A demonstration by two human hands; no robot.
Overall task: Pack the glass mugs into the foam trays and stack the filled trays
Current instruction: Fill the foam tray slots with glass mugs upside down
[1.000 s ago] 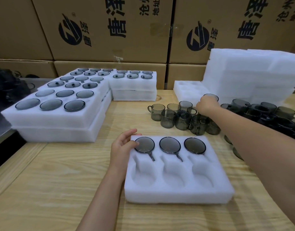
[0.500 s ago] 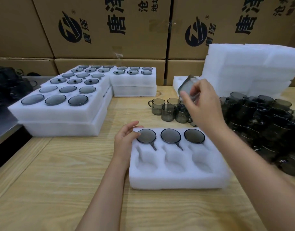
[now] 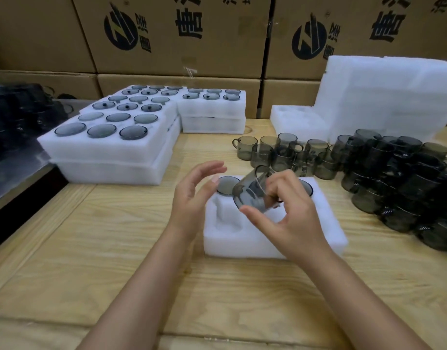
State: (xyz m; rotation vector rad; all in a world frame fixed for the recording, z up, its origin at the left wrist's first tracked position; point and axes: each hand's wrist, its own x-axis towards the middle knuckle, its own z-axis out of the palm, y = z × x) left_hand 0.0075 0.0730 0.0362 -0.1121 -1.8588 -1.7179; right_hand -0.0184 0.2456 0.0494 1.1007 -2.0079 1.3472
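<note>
A white foam tray lies on the wooden table in front of me, with grey glass mugs seated in its far row and hollow pockets in its near row. My right hand pinches a smoky glass mug, tilted on its side, just above the tray's middle. My left hand hovers open at the tray's far left corner, fingers spread toward the mug. Many loose mugs crowd the table to the right.
Filled foam trays are stacked two high at the left, with another filled stack behind. Empty foam trays are piled at the back right. Cardboard boxes wall off the back. Dark mugs sit far left.
My right hand brought a mug from the loose group down over the tray. My left hand lifted off the tray's corner and opened toward the mug.
</note>
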